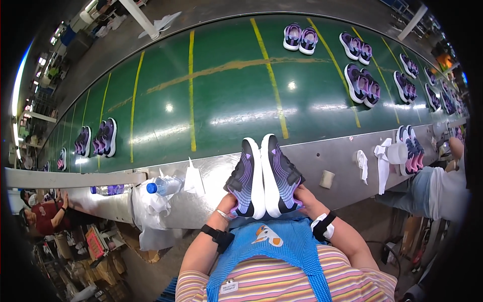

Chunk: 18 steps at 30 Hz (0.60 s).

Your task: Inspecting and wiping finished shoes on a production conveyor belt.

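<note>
Two purple and black sneakers with white soles stand side by side before me, toes pointing away, soles turned toward each other. At the heel of the left sneaker, my left hand is closed around its outer side. My right hand grips the right sneaker the same way, near the heel opening. Fingers of both hands are partly hidden behind the shoes. The pair is over the metal edge of the bench, close to my blue apron.
A green conveyor belt with yellow lines carries pairs of similar sneakers. Left of me stand a clear bottle and a white paper piece. To the right are a tape roll, white cloths and a seated co-worker.
</note>
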Motion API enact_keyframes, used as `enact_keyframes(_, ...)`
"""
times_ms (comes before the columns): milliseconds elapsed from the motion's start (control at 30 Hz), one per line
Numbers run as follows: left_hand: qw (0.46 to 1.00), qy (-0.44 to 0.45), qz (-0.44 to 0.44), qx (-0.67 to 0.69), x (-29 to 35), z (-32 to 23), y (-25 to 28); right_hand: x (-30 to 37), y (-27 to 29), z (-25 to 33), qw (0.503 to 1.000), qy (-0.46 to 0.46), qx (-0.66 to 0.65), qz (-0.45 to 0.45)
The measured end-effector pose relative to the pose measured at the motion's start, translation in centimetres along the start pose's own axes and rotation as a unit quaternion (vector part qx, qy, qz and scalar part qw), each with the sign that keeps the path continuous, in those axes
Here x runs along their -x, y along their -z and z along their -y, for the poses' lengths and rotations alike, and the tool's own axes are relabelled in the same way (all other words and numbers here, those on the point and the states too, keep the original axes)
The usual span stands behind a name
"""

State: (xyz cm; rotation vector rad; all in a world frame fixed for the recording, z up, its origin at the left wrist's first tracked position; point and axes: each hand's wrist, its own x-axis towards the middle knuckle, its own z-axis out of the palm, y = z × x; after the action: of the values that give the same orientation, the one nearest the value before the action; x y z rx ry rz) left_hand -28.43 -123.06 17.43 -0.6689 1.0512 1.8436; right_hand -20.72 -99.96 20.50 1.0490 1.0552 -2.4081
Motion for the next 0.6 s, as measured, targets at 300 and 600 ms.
enact_keyframes(300,0.997,-0.014,0.063,-0.031,-1.1,-0.5,-1.9,-0.9,1.6,-0.2,0.994,-0.063,-0.041,0.079)
enact_keyframes(600,0.992,-0.050,0.100,-0.057,-0.4,-2.1,-0.4,-1.0,2.3,0.6,0.988,0.034,0.121,0.092)
